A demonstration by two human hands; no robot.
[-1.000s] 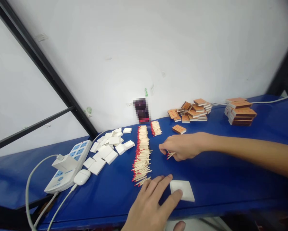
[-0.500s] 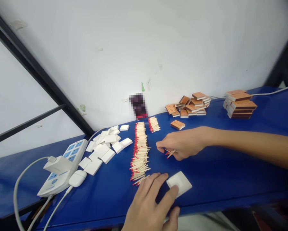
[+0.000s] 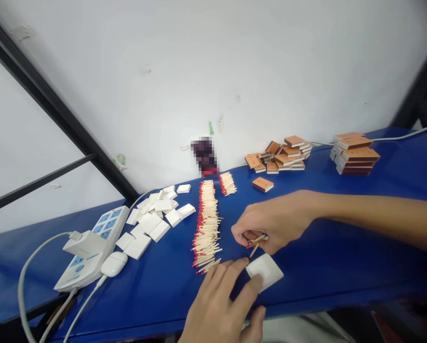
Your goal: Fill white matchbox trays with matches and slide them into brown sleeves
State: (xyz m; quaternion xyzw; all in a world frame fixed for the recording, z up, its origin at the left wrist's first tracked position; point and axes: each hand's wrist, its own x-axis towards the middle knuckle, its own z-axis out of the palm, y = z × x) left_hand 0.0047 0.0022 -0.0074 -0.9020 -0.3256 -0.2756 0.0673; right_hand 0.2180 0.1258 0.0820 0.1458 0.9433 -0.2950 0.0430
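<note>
My right hand [image 3: 275, 221] is closed in a pinch around a few red-tipped matches [image 3: 259, 239]. One more match [image 3: 254, 251] slants down below those fingers, its red head by my left fingertips. At the front of the table my left hand [image 3: 227, 300] spreads its fingers, one fingertip touching the left edge of a white matchbox tray [image 3: 270, 272]. Just left of both hands runs a long row of matches [image 3: 208, 219], heads to the left. A shorter match pile [image 3: 228, 184] lies at its far end. A closed matchbox [image 3: 263, 184] sits beyond my right hand.
White matchbox trays [image 3: 149, 223] lie scattered at left, beside a power strip [image 3: 92, 247] with a charger [image 3: 85, 244], a white earphone case [image 3: 114, 264] and cables. Matchboxes are heaped [image 3: 288, 155] by the wall and stacked [image 3: 356, 155] at far right. The blue table's [image 3: 323, 281] front edge is close.
My right hand has moved slightly nearer, toward the white tray, and the matches in it have shifted, one now pointing downward. My left hand stays by the tray.
</note>
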